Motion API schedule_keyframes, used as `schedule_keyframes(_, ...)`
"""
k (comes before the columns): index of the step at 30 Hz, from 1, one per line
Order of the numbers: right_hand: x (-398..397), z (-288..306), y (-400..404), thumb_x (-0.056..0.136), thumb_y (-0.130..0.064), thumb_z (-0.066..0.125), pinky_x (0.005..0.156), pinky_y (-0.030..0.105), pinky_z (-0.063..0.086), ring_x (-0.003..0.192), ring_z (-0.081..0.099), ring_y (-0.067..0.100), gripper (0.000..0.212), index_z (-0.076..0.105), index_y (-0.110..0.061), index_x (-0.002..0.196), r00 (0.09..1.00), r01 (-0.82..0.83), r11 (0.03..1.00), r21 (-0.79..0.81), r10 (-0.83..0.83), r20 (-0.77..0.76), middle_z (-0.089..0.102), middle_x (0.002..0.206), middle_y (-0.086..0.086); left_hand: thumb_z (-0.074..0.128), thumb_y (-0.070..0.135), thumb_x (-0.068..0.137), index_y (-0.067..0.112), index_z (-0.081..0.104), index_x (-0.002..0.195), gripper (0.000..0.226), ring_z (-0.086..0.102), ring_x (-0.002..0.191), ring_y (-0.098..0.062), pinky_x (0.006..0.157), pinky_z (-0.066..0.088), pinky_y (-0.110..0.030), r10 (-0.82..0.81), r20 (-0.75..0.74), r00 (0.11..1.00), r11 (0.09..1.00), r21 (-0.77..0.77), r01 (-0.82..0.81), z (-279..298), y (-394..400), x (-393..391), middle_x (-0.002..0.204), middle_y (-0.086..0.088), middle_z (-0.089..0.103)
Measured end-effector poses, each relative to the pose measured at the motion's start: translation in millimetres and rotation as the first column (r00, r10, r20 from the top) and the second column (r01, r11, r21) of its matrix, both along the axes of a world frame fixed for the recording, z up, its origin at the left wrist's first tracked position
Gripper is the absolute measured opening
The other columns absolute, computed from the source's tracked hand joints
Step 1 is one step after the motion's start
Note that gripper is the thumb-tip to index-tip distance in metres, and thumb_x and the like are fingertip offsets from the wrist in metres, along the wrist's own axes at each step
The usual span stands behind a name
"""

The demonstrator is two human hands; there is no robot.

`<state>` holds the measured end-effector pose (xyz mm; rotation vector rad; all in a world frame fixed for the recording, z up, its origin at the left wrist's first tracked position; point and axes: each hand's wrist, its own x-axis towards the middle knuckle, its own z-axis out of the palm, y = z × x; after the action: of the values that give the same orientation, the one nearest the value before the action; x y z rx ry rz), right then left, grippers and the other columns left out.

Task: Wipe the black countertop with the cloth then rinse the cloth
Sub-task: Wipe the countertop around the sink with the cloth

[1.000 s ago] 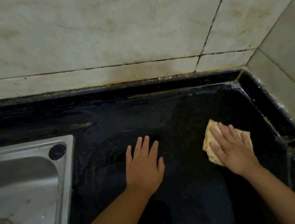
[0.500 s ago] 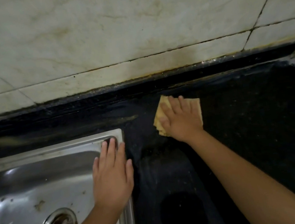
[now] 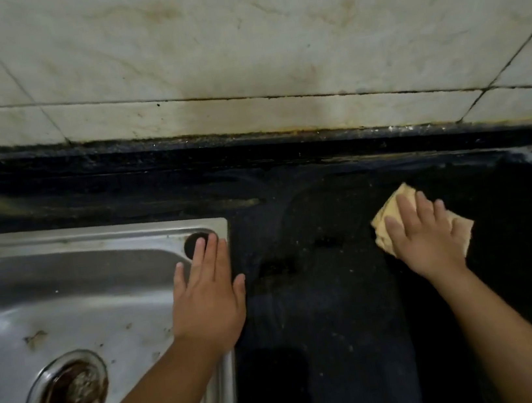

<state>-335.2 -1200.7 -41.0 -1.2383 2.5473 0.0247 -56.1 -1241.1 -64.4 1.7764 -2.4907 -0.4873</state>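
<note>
- Clearly mid-wipe: the right hand [image 3: 429, 240] presses flat-fingered on the yellow cloth [image 3: 395, 208], right of centre on the black countertop [image 3: 322, 296].
- Left hand [image 3: 208, 298] rests spread on the sink [image 3: 91, 236] rim, holding nothing.
- Specks remain; rinsing not yet begun.

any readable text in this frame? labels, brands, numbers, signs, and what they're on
None. No word, number, brand or sign shows anywhere in the head view.
Cloth under the right hand: plain yellow, no tag visible.
Steel sink, where the left hand rests on the rim: no stamp or logo, only stains.
Black countertop and wall tiles: only specks, stains and grout lines.
</note>
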Motion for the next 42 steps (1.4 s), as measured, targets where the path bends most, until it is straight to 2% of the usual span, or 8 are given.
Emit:
schedule_keyframes(4, 37.4, -7.0, -73.5, 0.099, -0.042, 0.014, 0.114, 0.049, -0.006, 0.144, -0.011, 0.029, 0.056, 0.0, -0.023, 0.149, 0.988, 0.147, 0.989, -0.032, -0.145, 0.061, -0.01, 0.157, 0.003, -0.03, 0.046, 0.059, 0.021, -0.03, 0.127, 0.073, -0.033, 0.124, -0.005, 0.113, -0.011, -0.036, -0.027, 0.068, 0.997, 0.999, 0.038, 0.025, 3.8, -1.2, -0.4, 0.134, 0.01, -0.034)
schedule_keyframes(17, 133.8, -7.9, -90.7, 0.1, -0.041, 0.013, 0.115, 0.041, -0.009, 0.144, -0.013, 0.019, 0.049, 0.005, -0.034, 0.148, 0.793, -0.599, 0.799, -0.049, 0.6, 0.1, -0.01, 0.157, -0.006, -0.026, 0.048, 0.062, 0.023, -0.024, 0.13, 0.072, -0.033, 0.125, -0.007, 0.108, -0.015, -0.031, -0.02, 0.007, 1.0, 0.999, 0.051, 0.02, 3.6, -0.8, -0.2, 0.137, 0.012, -0.028)
schedule_keyframes(21, 103.6, -14.7, -9.4, 0.096, -0.048, -0.001, 0.113, 0.037, 0.015, 0.138, 0.032, 0.022, 0.058, 0.034, -0.033, 0.14, 0.649, -0.761, 0.648, -0.013, 0.761, -0.024, 0.035, 0.149, -0.003, -0.024, 0.049, 0.064, 0.02, -0.023, 0.131, 0.074, -0.03, 0.127, -0.006, 0.105, -0.016, -0.029, -0.022, -0.027, 0.999, 0.999, 0.04, 0.023, 3.8, -1.0, 1.0, 0.138, 0.011, -0.026)
schedule_keyframes(23, 77.2, -14.3, 30.1, 0.097, -0.048, 0.001, 0.109, 0.031, 0.013, 0.132, 0.036, 0.02, 0.055, 0.037, -0.032, 0.135, 0.687, -0.722, 0.687, 0.083, 0.726, -0.035, 0.046, 0.14, -0.006, -0.026, 0.048, 0.063, 0.02, -0.024, 0.131, 0.074, -0.03, 0.127, -0.006, 0.105, -0.016, -0.028, -0.026, -0.025, 0.999, 0.998, 0.048, 0.027, 4.7, -1.4, 1.0, 0.137, 0.01, -0.027)
schedule_keyframes(26, 27.4, -3.1, 38.9, 0.079, -0.067, -0.017, 0.11, 0.028, -0.003, 0.144, -0.005, 0.018, 0.082, 0.005, -0.027, 0.148, 0.834, -0.545, 0.83, 0.115, 0.551, -0.029, 0.002, 0.153, -0.009, -0.028, 0.047, 0.061, 0.021, -0.027, 0.128, 0.072, -0.032, 0.125, -0.005, 0.105, -0.017, -0.028, -0.022, -0.019, 1.0, 0.998, 0.063, 0.023, 4.9, -1.8, 0.9, 0.135, 0.01, -0.031)
schedule_keyframes(29, 7.0, -0.6, -0.4, 0.095, -0.052, 0.004, 0.115, 0.041, -0.004, 0.144, -0.011, 0.024, 0.057, 0.002, -0.031, 0.148, 0.992, -0.126, 0.991, 0.048, 0.126, -0.003, -0.01, 0.157, -0.006, -0.027, 0.048, 0.061, 0.021, -0.026, 0.128, 0.072, -0.032, 0.126, -0.005, 0.105, -0.017, -0.029, -0.021, -0.037, 0.999, 0.998, 0.066, 0.024, 4.8, -1.2, 1.4, 0.136, 0.011, -0.03)
schedule_keyframes(34, 43.0, -5.5, -84.3, 0.099, -0.04, 0.012, 0.113, 0.052, -0.007, 0.143, -0.012, 0.031, 0.055, -0.001, -0.021, 0.149, 0.954, 0.298, 0.955, 0.0, -0.298, 0.036, -0.011, 0.157, 0.006, -0.028, 0.046, 0.061, 0.022, -0.028, 0.128, 0.071, -0.032, 0.125, -0.003, 0.112, -0.011, -0.032, -0.026, -0.006, 1.0, 0.998, 0.06, 0.027, 2.5, -1.6, 1.4, 0.136, 0.01, -0.032)
schedule_keyframes(42, 124.9, -13.1, -102.6, 0.099, -0.04, 0.014, 0.114, 0.047, -0.009, 0.144, -0.012, 0.025, 0.054, 0.002, -0.024, 0.149, 0.965, -0.249, 0.963, -0.106, 0.256, 0.052, -0.009, 0.158, 0.002, -0.026, 0.047, 0.062, 0.019, -0.013, 0.146, 0.089, -0.028, 0.125, 0.001, 0.114, -0.007, -0.035, -0.021, 0.028, 0.999, 0.999, 0.033, 0.02, 4.2, -0.9, 0.0, 0.136, 0.013, -0.028)
